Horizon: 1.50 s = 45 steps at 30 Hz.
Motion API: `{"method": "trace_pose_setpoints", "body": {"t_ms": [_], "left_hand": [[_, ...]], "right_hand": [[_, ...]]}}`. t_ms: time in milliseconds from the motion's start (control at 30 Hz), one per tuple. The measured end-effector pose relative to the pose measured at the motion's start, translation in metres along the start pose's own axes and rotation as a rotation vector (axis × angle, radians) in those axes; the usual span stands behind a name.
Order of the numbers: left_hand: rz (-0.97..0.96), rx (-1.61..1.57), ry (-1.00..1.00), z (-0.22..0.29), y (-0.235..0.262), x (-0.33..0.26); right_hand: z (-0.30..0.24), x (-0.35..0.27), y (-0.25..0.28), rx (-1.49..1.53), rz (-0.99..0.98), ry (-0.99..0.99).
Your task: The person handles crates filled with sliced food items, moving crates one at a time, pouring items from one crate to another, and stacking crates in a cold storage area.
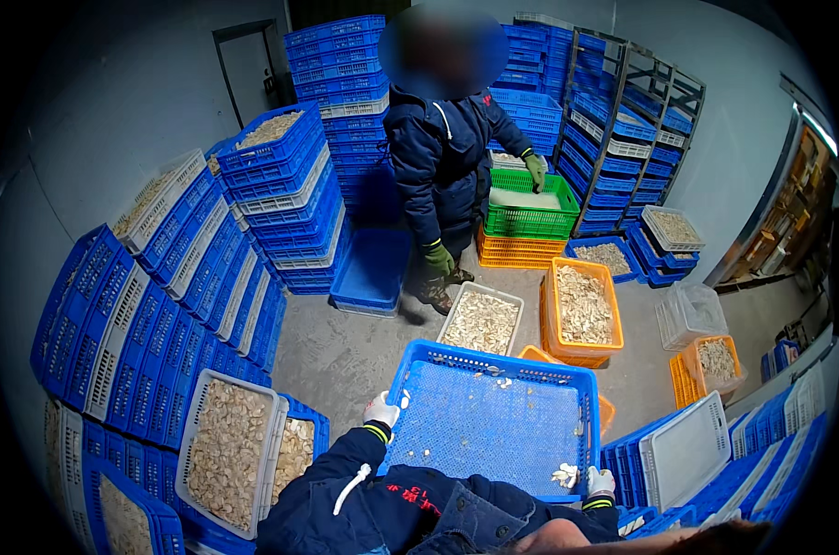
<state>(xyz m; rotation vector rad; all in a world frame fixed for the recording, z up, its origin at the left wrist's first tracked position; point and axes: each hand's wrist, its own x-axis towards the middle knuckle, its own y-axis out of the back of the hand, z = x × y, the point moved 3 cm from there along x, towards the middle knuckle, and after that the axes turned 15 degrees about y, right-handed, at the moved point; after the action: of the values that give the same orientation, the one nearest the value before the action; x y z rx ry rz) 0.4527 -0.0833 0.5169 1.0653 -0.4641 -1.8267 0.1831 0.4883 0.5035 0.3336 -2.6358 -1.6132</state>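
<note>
A large blue plastic crate point(489, 427) with a perforated floor is held in front of me at a tilt. Only a few pale, flat, chip-like pieces point(564, 475) lie in it, mostly at the near right corner. Gripping its left rim is my left hand point(382, 410), in a white glove. My right hand point(600, 482), gloved in white too, holds the right rim near the close corner. The fingers of both hands are partly hidden by the rim. Just beyond the crate, a white crate point(483, 319) full of the same pieces rests on the floor.
A co-worker point(442, 166) in dark clothes and green gloves stands ahead, beside a green crate point(532, 217) on orange ones. An orange crate point(581, 305) of pieces stands right of centre. Tall blue crate stacks point(290, 194) line the left; a metal rack point(627, 129) stands behind.
</note>
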Motion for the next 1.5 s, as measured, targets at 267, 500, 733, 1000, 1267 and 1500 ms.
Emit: {"method": "trace_pose_setpoints", "body": {"t_ms": [267, 500, 733, 1000, 1267, 1500], "left_hand": [[-0.019, -0.009, 0.06, 0.006, 0.013, -0.014], [-0.047, -0.005, 0.044, 0.013, 0.002, -0.012], [-0.03, 0.017, 0.021, 0.0, 0.001, 0.0], [-0.006, 0.015, 0.018, 0.001, -0.002, 0.003], [-0.017, 0.014, -0.017, -0.008, -0.008, 0.014], [-0.02, 0.028, 0.033, 0.008, -0.004, -0.002]], "right_hand": [[-0.009, -0.004, -0.001, 0.049, -0.043, -0.181], [0.002, -0.003, 0.007, -0.035, -0.083, -0.127], [-0.026, -0.011, 0.009, -0.062, -0.071, -0.124], [-0.011, -0.009, -0.002, -0.019, -0.015, -0.177], [-0.025, -0.011, 0.005, -0.085, -0.043, -0.088], [-0.044, -0.015, 0.029, -0.032, -0.148, -0.078]]}}
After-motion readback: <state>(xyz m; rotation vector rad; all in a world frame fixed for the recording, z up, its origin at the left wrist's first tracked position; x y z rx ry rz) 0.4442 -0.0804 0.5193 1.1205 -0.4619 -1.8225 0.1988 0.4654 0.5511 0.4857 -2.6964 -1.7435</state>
